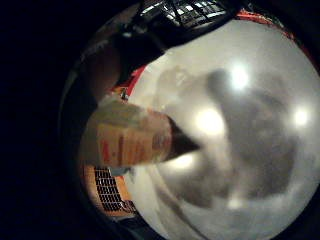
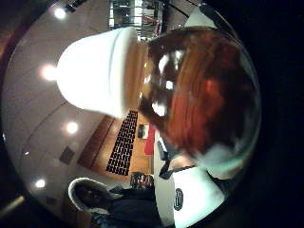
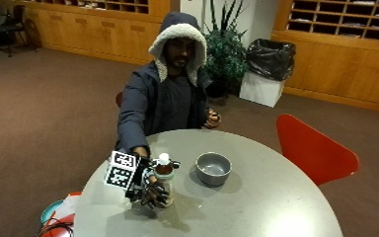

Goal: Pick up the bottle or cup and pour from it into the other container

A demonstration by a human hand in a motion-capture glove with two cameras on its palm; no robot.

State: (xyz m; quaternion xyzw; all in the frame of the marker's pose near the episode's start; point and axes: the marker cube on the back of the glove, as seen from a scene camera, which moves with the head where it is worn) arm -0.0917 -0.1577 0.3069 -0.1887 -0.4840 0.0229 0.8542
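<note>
Brown bottle (image 3: 164, 178) stands upright on the counter (image 3: 275, 197), gloved right hand (image 3: 151, 190) curled round its body, just beside the grey bowl (image 3: 213, 168), white cap up.

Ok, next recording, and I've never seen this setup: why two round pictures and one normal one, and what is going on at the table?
No machine here: a person sits at a round grey table and works with a black-gloved right hand. The normal picture comes from a camera across the table. The two round ones come from small cameras on that hand's palm, one by the thumb and one by the little finger, so they show what the palm faces. The hand grips a brown bottle with a white cap, upright at the table. The thumb-side view shows its cap and dark glass close up, the little-finger view its label. A grey bowl stands beside it, apart.
</note>
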